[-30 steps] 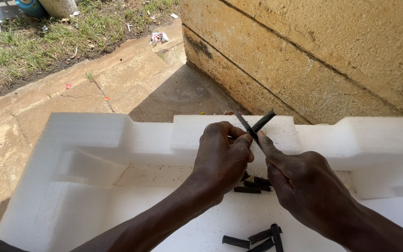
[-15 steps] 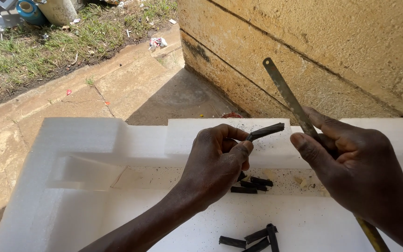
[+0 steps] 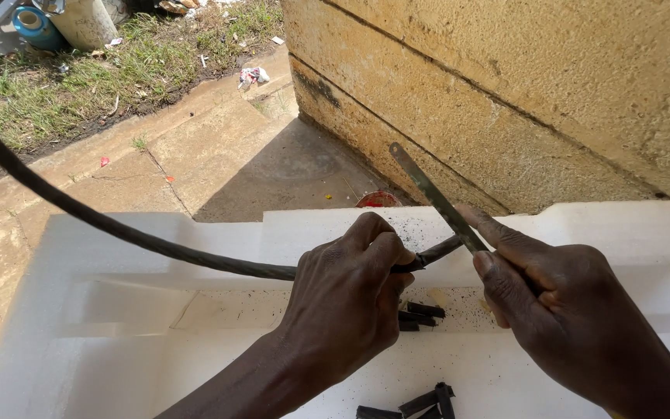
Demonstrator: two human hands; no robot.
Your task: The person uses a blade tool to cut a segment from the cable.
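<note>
My left hand grips a long black cable near its end; the cable arcs away to the upper left and its short tip sticks out to the right of my fist. My right hand holds a thin metal saw blade, which slants up to the left and crosses the cable tip just past my left thumb. Both hands are over a white foam tray. Several short black cut pieces lie in the tray below my hands, with more cut pieces near the bottom edge.
A rough yellow stone wall rises behind the tray on the right. Concrete paving lies beyond the tray, with grass and litter at the top left and a light cylinder-shaped container there. Black dust speckles the foam.
The view has shifted so the long run of cable shows on the left. My right hand has lowered the blade from raised to across the cable tip.
</note>
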